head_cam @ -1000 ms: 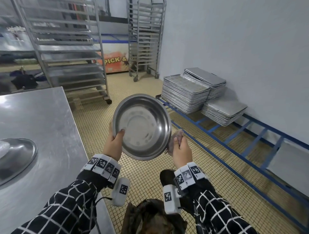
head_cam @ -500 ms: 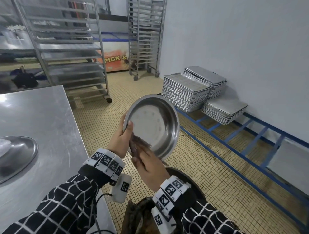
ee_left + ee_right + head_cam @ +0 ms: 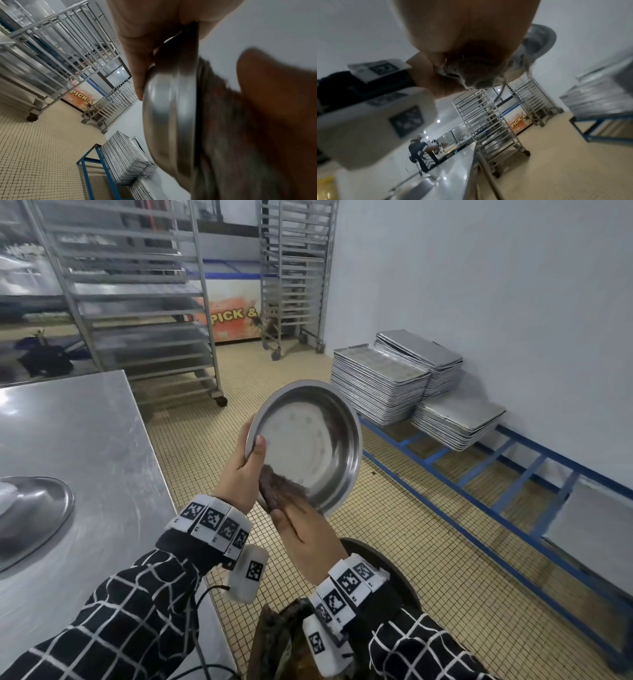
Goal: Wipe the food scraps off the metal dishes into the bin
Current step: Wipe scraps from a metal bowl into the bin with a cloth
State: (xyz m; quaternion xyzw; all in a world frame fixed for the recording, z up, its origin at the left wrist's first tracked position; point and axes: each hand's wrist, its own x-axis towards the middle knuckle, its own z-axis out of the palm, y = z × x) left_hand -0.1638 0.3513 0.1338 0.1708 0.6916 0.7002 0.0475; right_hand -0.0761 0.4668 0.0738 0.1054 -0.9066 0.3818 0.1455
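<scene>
left hand – grips tilted metal dish | right hand – presses brown cloth inside

We've got open floor ahead; the steel table blocks our left, tray stacks and blue rack crowd the right, the bin probably sits right below.

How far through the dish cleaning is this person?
Mid-wipe. The left hand grips a metal dish tilted above the bin; the right hand presses a brown cloth inside it. Its upper part looks clean. Another dish waits on the table.
</scene>
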